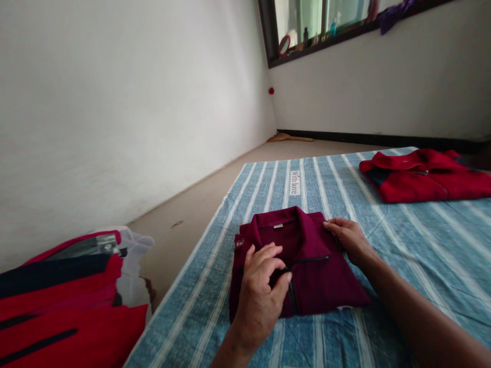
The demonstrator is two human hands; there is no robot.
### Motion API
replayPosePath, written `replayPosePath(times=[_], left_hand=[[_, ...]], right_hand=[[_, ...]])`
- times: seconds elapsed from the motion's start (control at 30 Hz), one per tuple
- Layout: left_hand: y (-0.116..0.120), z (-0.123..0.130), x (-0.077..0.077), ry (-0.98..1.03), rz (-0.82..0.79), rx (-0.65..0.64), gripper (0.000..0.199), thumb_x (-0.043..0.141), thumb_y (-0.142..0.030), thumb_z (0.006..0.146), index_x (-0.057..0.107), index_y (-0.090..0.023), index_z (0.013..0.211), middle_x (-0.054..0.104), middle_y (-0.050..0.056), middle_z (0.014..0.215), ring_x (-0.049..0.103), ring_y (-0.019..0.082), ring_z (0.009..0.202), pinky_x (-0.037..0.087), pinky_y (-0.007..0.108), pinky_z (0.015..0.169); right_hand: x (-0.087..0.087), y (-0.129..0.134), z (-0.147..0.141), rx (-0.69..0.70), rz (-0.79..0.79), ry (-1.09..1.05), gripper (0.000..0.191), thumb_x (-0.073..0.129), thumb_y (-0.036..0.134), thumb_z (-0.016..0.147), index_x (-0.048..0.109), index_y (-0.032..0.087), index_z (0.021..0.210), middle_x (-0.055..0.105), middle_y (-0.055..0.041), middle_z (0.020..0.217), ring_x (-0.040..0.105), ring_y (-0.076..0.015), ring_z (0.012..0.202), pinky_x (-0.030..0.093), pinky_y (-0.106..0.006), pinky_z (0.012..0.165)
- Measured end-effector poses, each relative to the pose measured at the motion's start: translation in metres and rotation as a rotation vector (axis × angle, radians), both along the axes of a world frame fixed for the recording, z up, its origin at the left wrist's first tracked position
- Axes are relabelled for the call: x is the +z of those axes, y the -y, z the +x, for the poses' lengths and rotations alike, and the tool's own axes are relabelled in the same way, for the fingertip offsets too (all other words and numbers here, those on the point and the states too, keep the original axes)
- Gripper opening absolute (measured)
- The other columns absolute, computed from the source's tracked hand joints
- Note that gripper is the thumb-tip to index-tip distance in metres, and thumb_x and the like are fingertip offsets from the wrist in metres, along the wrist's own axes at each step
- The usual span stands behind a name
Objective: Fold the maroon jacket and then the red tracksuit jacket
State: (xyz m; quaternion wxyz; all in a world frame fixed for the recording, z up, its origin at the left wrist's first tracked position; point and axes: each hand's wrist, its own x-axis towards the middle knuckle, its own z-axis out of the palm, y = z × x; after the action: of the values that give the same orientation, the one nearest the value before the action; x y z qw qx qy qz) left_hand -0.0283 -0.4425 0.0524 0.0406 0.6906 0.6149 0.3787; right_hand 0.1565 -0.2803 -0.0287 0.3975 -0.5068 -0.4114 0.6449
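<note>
A folded maroon zip jacket (314,286) lies on the striped cloth, its collar toward the far side and its front zip partly undone. My left hand (263,281) rests over the front beside the zip, fingers bent and apart, with a small gap between thumb and forefinger. At the right shoulder edge, my right hand (347,237) pinches the maroon fabric between thumb and fingers. White lettering shows on the left shoulder, partly cut off by the fold. A pale label sits inside the collar.
Blue-and-white striped cloth (207,271) covers the table, with a "With love" patch (295,183). A folded red jacket (418,179) lies at the far right. Red and navy garments (69,306) are piled at the lower left by a clear plastic bag (134,266). White walls stand behind.
</note>
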Motion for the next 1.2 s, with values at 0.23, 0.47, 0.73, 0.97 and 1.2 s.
replayPosePath(times=[0.23,0.47,0.73,0.97,1.2], left_hand=[[0.005,0.007,0.006,-0.036,0.04,-0.045,0.01,0.058,-0.014,0.08,0.058,-0.023,0.076,0.068,0.008,0.107,0.059,0.026,0.109,0.04,0.053,0.103],[0.015,0.013,0.003,-0.145,0.135,-0.12,0.015,0.052,-0.006,0.083,0.06,-0.019,0.083,0.066,0.01,0.109,0.057,0.025,0.113,0.05,0.044,0.095],[0.023,0.013,-0.007,-0.24,0.244,-0.103,0.015,0.055,-0.002,0.08,0.059,-0.017,0.082,0.065,0.01,0.113,0.052,0.026,0.118,0.043,0.051,0.101],[0.035,0.016,-0.022,-0.267,0.262,-0.088,0.019,0.054,-0.002,0.079,0.061,-0.016,0.09,0.061,0.011,0.119,0.049,0.028,0.122,0.046,0.05,0.099],[0.038,0.021,-0.024,-0.222,0.278,-0.014,0.016,0.057,-0.002,0.08,0.06,-0.016,0.088,0.06,0.012,0.118,0.049,0.028,0.12,0.049,0.046,0.095]], right_hand=[[0.001,0.0,0.001,0.004,0.008,0.012,0.022,0.067,0.037,0.066,0.06,0.016,0.07,0.044,0.0057,0.044,0.033,-0.0069,0.037,0.02,-0.022,0.036],[-0.001,-0.001,0.003,-0.003,0.018,0.008,0.024,0.069,0.038,0.065,0.06,0.016,0.071,0.045,0.006,0.044,0.034,-0.0064,0.036,0.02,-0.021,0.035],[0.001,-0.001,0.003,-0.012,0.011,0.002,0.023,0.07,0.037,0.063,0.06,0.017,0.069,0.043,0.0069,0.043,0.032,-0.006,0.037,0.019,-0.02,0.035],[0.004,0.0,0.002,-0.02,0.013,0.0,0.024,0.07,0.037,0.062,0.059,0.016,0.067,0.042,0.0068,0.042,0.032,-0.0059,0.036,0.019,-0.02,0.034],[0.001,-0.001,0.003,-0.016,0.02,0.006,0.023,0.07,0.037,0.063,0.06,0.017,0.068,0.044,0.006,0.044,0.033,-0.0064,0.036,0.021,-0.02,0.034]])
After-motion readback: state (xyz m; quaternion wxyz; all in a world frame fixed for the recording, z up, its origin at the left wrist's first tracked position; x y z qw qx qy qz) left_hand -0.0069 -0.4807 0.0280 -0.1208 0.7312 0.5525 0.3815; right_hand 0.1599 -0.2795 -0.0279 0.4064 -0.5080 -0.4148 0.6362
